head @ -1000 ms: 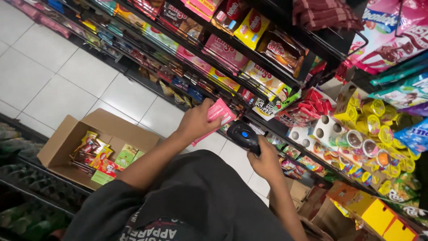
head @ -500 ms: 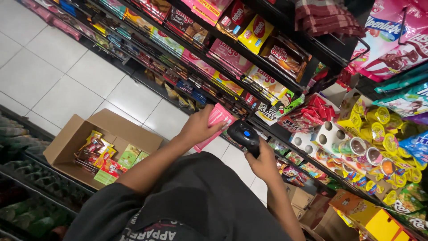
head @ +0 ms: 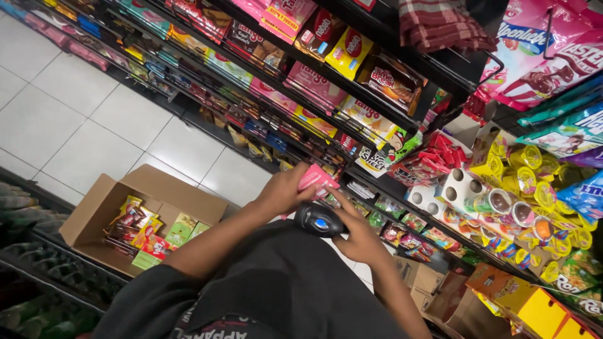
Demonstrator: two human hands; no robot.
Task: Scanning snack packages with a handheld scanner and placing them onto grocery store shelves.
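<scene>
My one head-worn camera looks steeply down from close above my hands, tilted, facing the stocked shelves [head: 326, 81] at right, tiled floor [head: 75, 119] and cardboard box [head: 94, 207] at left.

The left hand [head: 282, 191] holds a flat packet [head: 314, 177] just above the handheld scanner [head: 319, 221], which sits in the right hand [head: 358, 235]; the right forefinger touches the packet. Behind both runs a shelf rack [head: 352, 166] loaded with snack packs. Down on the tiled floor [head: 75, 119], to the left, stands an open cardboard box [head: 94, 207] with packets inside.
</scene>
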